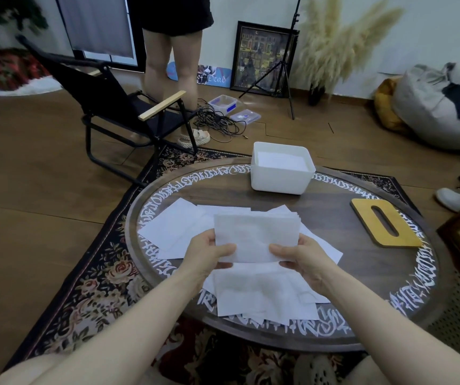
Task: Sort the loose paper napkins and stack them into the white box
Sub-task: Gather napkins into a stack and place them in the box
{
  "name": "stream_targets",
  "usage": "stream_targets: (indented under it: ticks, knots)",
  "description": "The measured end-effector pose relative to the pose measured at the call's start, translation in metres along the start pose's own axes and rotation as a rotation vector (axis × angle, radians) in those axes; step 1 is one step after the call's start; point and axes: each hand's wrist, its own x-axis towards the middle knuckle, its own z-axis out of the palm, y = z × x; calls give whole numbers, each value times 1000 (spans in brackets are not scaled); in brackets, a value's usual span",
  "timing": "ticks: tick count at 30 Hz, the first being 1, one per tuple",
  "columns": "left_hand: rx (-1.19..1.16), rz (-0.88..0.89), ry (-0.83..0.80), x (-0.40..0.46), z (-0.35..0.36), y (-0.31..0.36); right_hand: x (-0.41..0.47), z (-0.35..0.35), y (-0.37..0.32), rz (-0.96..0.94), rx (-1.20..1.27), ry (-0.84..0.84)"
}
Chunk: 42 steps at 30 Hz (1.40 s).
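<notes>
My left hand [209, 252] and right hand [297, 255] pinch napkin stack [256, 236] by lower corners, long axis crosswise; white box [281, 177] straight ahead, slightly nearer right hand.

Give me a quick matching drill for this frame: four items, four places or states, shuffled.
Items:
1. white box
2. wooden lid
3. napkin stack
4. folding chair

Places/states:
A. flat on the table's right side, slot facing up
B. on the floor beyond the table, left
C. held between left hand and right hand
D. at the table's far edge, open, napkins inside

Pairs: 1-D, 2-A, 3-C, 4-B
</notes>
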Motion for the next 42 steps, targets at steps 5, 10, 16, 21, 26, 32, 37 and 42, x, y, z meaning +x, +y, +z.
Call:
stream_targets:
  ticks: [5,10,16,21,26,32,37,42]
  knots:
    - [91,165,72,2,5,-9,-3,9,8,-88,-89,6]
    - [52,173,101,5,1,-15,-4,16,22,-75,-53,52]
    - [96,178,107,8,-4,-25,1,18,26,-152,-96,90]
    - [77,205,94,9,0,-26,5,11,25,-141,-108,91]
    - [51,146,25,9,-3,-29,4,9,31,-69,-83,56]
    - [14,140,19,10,3,-24,1,13,27,-85,5,44]
    - [56,165,16,8,-1,-24,1,9,25,-124,27,20]
    - [156,149,-14,4,1,-26,2,7,29,-125,18,15]
